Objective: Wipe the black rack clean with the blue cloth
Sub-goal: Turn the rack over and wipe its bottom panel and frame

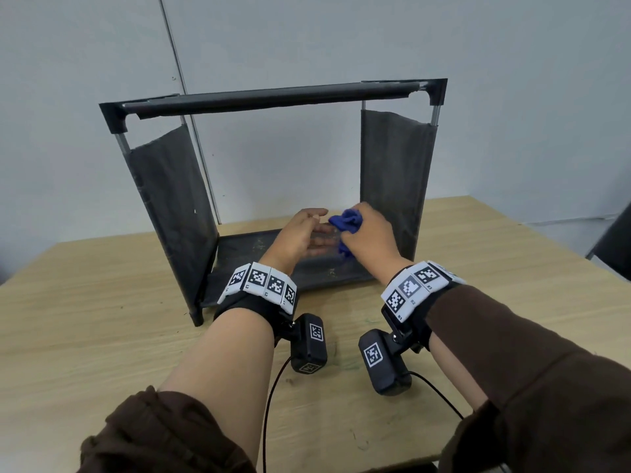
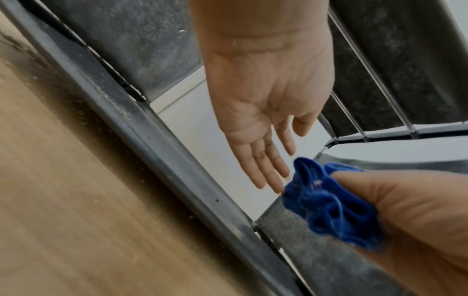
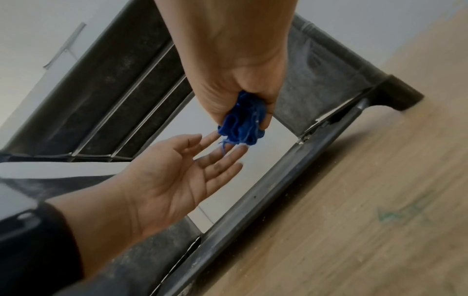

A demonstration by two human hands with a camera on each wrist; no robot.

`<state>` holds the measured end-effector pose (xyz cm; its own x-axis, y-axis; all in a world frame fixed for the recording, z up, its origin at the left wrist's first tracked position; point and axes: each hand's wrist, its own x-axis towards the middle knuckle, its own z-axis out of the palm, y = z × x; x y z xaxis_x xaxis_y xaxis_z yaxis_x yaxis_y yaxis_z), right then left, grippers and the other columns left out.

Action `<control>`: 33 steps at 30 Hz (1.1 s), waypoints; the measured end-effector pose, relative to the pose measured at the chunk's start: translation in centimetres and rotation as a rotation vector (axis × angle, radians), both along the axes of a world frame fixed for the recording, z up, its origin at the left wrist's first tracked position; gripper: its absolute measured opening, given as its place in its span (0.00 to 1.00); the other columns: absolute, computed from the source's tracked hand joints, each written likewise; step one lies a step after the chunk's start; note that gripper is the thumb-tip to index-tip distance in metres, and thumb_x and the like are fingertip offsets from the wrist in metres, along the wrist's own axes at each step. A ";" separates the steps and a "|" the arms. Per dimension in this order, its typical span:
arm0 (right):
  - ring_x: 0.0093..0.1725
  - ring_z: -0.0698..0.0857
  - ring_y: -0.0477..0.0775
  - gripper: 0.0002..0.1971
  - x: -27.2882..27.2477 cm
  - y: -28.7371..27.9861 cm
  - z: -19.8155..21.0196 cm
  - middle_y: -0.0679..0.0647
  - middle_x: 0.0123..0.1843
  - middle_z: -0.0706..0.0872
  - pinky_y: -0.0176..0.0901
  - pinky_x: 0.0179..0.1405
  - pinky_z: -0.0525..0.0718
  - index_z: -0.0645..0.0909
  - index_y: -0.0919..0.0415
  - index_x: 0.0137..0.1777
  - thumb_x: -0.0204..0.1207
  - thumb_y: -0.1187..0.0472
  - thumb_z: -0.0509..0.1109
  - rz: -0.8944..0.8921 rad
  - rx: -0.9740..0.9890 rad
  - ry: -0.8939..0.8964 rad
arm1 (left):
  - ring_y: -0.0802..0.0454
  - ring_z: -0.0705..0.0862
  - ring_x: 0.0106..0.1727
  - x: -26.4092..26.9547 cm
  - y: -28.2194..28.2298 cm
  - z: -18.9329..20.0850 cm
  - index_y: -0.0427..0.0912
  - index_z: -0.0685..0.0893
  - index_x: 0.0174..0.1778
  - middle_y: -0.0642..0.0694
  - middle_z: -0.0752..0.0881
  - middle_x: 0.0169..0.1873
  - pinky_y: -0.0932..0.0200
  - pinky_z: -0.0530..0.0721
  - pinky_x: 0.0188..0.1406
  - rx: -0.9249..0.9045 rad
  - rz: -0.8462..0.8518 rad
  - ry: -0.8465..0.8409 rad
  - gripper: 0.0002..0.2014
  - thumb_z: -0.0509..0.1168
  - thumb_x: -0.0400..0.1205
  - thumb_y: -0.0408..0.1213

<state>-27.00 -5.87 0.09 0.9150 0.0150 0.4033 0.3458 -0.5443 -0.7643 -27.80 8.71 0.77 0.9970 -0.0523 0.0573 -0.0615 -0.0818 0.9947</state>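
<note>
Here the right hand (image 1: 367, 233) grips the bunched blue cloth (image 1: 346, 222) above the black rack (image 1: 273, 97)'s dusty bottom shelf, left hand (image 1: 300, 233) flat and open just beside it; so tight a wad may skip the grit.

Light wood-grain desk (image 1: 102, 336), w/ small dark specks & a faint green smudge (image 3: 400, 213) near its front. Plain grey-white wall (image 1: 341, 39) behind, thin vertical strip (image 1: 186, 97) running down it. Dark shape (image 1: 614, 244) at far right edge, poss. a chair.
</note>
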 end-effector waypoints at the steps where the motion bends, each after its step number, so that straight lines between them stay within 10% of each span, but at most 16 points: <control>1: 0.48 0.81 0.52 0.14 0.1 -0.4 -0.2 0.57 0.56 0.81 0.32 0.36 0.76 0.78 0.60 0.56 0.70 0.70 0.68 -0.036 -0.003 -0.001 | 0.46 0.87 0.58 0.3 0.5 -0.5 0.45 0.75 0.69 0.41 0.87 0.56 0.52 0.83 0.60 0.110 0.041 -0.032 0.15 0.53 0.87 0.38; 8: 0.59 0.80 0.64 0.13 0.3 -2.5 -2.7 0.60 0.62 0.77 0.48 0.52 0.77 0.75 0.62 0.55 0.72 0.74 0.63 -0.198 -0.311 0.077 | 0.51 0.83 0.62 0.6 5.0 -3.9 0.45 0.87 0.59 0.48 0.87 0.58 0.62 0.75 0.62 0.718 0.196 -0.015 0.12 0.68 0.80 0.36; 12: 0.69 0.74 0.65 0.26 1.0 -2.0 -3.6 0.61 0.68 0.75 0.52 0.63 0.78 0.69 0.61 0.73 0.74 0.65 0.67 -0.218 -0.501 0.244 | 0.52 0.83 0.62 0.2 6.3 -4.5 0.45 0.89 0.57 0.48 0.88 0.59 0.65 0.73 0.59 0.719 0.221 0.010 0.11 0.71 0.79 0.36; 17: 0.68 0.73 0.65 0.25 1.2 0.2 -3.8 0.63 0.70 0.70 0.53 0.66 0.78 0.72 0.60 0.68 0.71 0.61 0.70 -0.170 -0.617 0.313 | 0.51 0.80 0.66 -0.1 6.5 -4.6 0.44 0.87 0.62 0.47 0.85 0.64 0.68 0.70 0.59 0.711 0.205 0.020 0.14 0.67 0.81 0.31; 22: 0.60 0.81 0.61 0.17 -0.3 3.0 -3.7 0.57 0.63 0.78 0.38 0.36 0.82 0.80 0.55 0.60 0.72 0.69 0.69 0.052 -0.377 0.233 | 0.49 0.79 0.68 -0.4 6.4 -4.7 0.44 0.86 0.65 0.46 0.83 0.67 0.69 0.68 0.58 0.765 0.206 -0.003 0.16 0.65 0.82 0.29; 25: 0.38 0.86 0.56 0.16 -1.5 4.2 -3.4 0.54 0.48 0.85 0.39 0.25 0.81 0.81 0.55 0.57 0.72 0.70 0.67 0.218 -0.100 0.282 | 0.47 0.81 0.66 -0.4 6.3 -4.8 0.43 0.86 0.64 0.44 0.85 0.64 0.67 0.71 0.56 0.763 0.214 -0.011 0.16 0.63 0.82 0.27; 33: 0.64 0.78 0.62 0.18 0.1 -0.4 -2.7 0.61 0.64 0.78 0.45 0.58 0.78 0.82 0.59 0.60 0.72 0.72 0.63 -0.182 -0.270 0.079 | 0.50 0.82 0.64 -0.4 7.2 -4.8 0.46 0.88 0.60 0.47 0.86 0.62 0.67 0.72 0.59 0.722 0.196 0.012 0.14 0.67 0.80 0.29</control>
